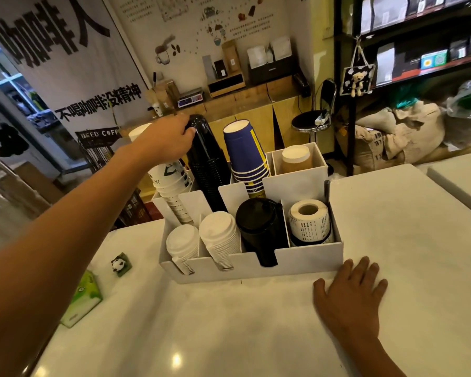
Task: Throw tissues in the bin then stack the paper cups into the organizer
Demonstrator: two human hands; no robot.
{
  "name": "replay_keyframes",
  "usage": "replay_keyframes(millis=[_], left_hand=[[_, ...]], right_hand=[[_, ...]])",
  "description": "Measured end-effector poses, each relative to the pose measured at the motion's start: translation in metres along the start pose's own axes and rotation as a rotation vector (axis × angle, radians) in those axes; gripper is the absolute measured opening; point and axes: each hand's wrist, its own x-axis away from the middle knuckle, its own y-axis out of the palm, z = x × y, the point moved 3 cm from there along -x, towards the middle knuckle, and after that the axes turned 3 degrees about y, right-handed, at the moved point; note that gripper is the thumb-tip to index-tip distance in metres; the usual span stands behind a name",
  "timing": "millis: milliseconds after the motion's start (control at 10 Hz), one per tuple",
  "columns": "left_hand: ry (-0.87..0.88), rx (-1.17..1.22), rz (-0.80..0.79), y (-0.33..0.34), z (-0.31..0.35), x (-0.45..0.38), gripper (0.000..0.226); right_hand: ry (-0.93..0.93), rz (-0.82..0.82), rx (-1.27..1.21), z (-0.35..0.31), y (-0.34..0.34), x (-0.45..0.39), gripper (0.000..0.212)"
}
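A white organizer (307, 257) stands on the white bench (256, 322), divided into compartments. In its far row, from left to right, are an upside-down stack of white paper cups (172, 186) leaning left, a tall upside-down stack of black paper cups (207, 170), an upside-down stack of blue paper cups (246, 156), and a brown cup with a white lid (295, 159) alone in the far right compartment.

The left hand (166, 140) reaches across from the left and grips the top of the black stack, its fingers (189, 130) curled over the uppermost cup. The black stack stands between the white and blue stacks, close beside both.

In the near row sit two stacks of white lids (201, 240) on the left, a stack of black lids (259, 227) in the middle, and a roll of printed labels (309, 221) on the right. A black straw (326, 191) stands upright at the organizer's right wall.

The right hand (351, 292) rests flat on the bench just near the organizer's near right corner, fingers straight and spread apart, holding nothing.

On the bench at the left lie a green tissue pack (85, 297) and, just beyond it, a small panda figure (120, 263) on a green base. Both are well apart from the organizer.
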Motion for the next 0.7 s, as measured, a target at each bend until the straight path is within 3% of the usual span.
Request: replay_keyframes(millis=[400, 700], left_hand=[[-0.007, 0.122, 0.045, 0.009, -0.003, 0.01, 0.043], [-0.008, -0.001, 0.169, 0.014, -0.007, 0.048, 0.065]], right_hand=[[-0.014, 0.032, -0.068, 0.002, -0.001, 0.0, 0.083], [-0.025, 0.047, -0.147, 0.004, -0.004, -0.001, 0.081]])
